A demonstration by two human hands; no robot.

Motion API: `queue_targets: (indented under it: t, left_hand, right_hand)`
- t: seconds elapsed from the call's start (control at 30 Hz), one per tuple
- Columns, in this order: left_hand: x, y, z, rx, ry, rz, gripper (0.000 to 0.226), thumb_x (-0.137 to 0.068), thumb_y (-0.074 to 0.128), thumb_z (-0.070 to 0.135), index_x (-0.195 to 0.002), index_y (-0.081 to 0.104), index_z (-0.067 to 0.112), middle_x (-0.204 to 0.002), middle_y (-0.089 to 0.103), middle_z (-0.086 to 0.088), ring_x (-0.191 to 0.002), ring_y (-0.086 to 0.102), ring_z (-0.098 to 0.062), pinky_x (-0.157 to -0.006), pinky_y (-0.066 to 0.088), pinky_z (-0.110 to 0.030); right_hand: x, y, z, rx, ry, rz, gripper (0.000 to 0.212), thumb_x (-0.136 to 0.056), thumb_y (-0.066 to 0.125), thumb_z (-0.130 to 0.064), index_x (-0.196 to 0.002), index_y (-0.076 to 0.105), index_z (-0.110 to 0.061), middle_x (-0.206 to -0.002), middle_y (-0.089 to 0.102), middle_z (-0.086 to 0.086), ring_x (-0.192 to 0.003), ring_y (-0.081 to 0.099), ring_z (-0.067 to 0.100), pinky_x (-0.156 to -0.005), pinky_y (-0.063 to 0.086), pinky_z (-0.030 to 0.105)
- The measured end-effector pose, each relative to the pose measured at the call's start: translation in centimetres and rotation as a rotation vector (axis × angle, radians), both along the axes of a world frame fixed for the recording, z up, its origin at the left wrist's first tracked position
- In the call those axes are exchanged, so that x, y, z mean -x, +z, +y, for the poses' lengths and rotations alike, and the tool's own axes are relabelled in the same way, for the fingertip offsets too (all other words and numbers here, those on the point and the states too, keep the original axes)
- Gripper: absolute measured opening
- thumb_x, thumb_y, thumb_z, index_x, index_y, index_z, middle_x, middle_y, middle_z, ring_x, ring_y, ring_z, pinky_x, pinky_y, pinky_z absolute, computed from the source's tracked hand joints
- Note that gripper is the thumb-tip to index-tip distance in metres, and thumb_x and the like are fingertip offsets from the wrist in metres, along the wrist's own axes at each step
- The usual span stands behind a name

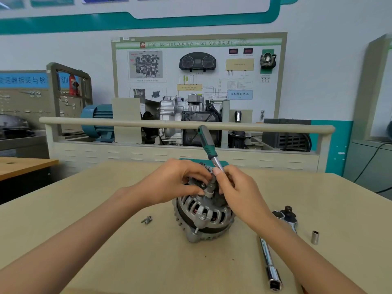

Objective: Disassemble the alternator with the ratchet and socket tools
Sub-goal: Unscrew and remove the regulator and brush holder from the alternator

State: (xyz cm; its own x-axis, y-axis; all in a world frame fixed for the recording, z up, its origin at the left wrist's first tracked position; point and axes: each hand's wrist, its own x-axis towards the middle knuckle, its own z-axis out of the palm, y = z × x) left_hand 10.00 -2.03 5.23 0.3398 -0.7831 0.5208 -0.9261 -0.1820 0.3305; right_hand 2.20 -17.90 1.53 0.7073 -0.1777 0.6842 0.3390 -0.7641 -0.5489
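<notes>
At the desk's (106, 262) middle, the heavy, rigid alternator (203, 215) looks best steadied by its ribbed housing, while the left hand (176, 183) pinches the socket (209, 190) and the right hand (239, 192) pinches the ratchet's (209, 145) shaft.

The training board (198, 66) header reads "大众双离合 (DSG) 变速器实训台"; other labels are too blurred.
</notes>
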Motion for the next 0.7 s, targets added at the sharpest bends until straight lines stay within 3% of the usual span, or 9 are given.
queue_targets:
  t: [0.07,0.13,0.3,0.4,0.47,0.57,0.63,0.7]
  left_hand:
    - [0.1,0.2,-0.1,-0.012,0.006,-0.009,0.039,-0.075,0.076,0.010,-0.106,0.062,0.030,-0.093,0.065,0.021,-0.088,0.059,0.015,-0.080,0.049,-0.013]
    - [0.0,0.5,-0.2,-0.026,0.013,-0.029,0.036,-0.075,0.076,0.011,-0.105,0.065,0.028,-0.094,0.064,0.022,-0.089,0.059,0.013,-0.081,0.050,-0.018]
    - [-0.2,0.5,-0.5,-0.038,-0.003,-0.048,0.032,-0.076,0.074,0.008,-0.105,0.067,0.019,-0.094,0.066,0.019,-0.091,0.059,0.013,-0.082,0.046,-0.008]
    - [-0.4,-0.1,-0.4,-0.001,0.015,-0.091,0.031,-0.080,0.071,0.013,-0.108,0.064,0.025,-0.099,0.061,0.024,-0.097,0.057,0.011,-0.085,0.045,-0.009]
    - [-0.6,-0.3,-0.1,0.043,0.053,-0.100,0.025,-0.082,0.069,0.017,-0.103,0.064,0.031,-0.098,0.061,0.024,-0.096,0.056,0.010,-0.084,0.046,-0.011]
    - [-0.7,-0.4,0.0,0.070,0.112,-0.176,0.018,-0.083,0.067,0.021,-0.099,0.069,0.029,-0.089,0.059,0.023,-0.089,0.050,0.014,-0.076,0.037,-0.002]
    - [-0.4,-0.2,-0.4,0.037,0.154,-0.238,0.019,-0.084,0.066,0.028,-0.103,0.070,0.028,-0.086,0.054,0.022,-0.085,0.046,0.009,-0.073,0.035,-0.005]
    - [-0.3,-0.1,-1.0,-0.011,0.219,-0.290,0.022,-0.085,0.063,0.034,-0.105,0.071,0.028,-0.085,0.051,0.017,-0.083,0.040,0.002,-0.075,0.039,-0.017]
  right_hand:
    - [0.2,0.0,-0.2,-0.016,0.041,0.018,0.042,-0.079,0.040,-0.064,-0.080,0.055,-0.025,-0.063,0.054,-0.005,-0.059,0.051,0.006,-0.058,0.041,0.028]
    - [0.1,0.0,-0.4,0.016,0.034,0.034,0.034,-0.077,0.051,-0.060,-0.079,0.054,-0.026,-0.062,0.052,-0.008,-0.058,0.049,0.002,-0.053,0.037,0.019]
    - [0.2,0.6,-1.3,-0.014,0.064,0.131,0.029,-0.074,0.069,-0.046,-0.081,0.059,-0.019,-0.075,0.062,0.000,-0.069,0.059,0.012,-0.062,0.049,0.027]
    - [0.6,1.0,-1.6,0.029,0.047,0.158,0.022,-0.076,0.071,-0.039,-0.079,0.059,-0.021,-0.074,0.061,-0.004,-0.069,0.059,0.010,-0.061,0.047,0.024]
    - [0.7,1.1,-1.7,0.034,0.032,0.170,0.022,-0.079,0.070,-0.036,-0.082,0.060,-0.016,-0.077,0.062,-0.001,-0.073,0.060,0.016,-0.063,0.046,0.028]
    - [0.7,1.7,-1.6,0.075,0.017,0.226,0.029,-0.080,0.070,-0.037,-0.087,0.061,-0.010,-0.082,0.062,0.005,-0.076,0.058,0.019,-0.067,0.046,0.033]
    - [0.7,2.0,-1.6,0.108,-0.002,0.256,0.032,-0.078,0.071,-0.039,-0.088,0.061,-0.010,-0.081,0.060,0.003,-0.071,0.054,0.013,-0.063,0.043,0.030]
    - [0.5,2.1,-1.5,0.121,-0.017,0.274,0.034,-0.076,0.073,-0.040,-0.088,0.061,-0.010,-0.077,0.057,0.000,-0.067,0.050,0.009,-0.060,0.038,0.027]
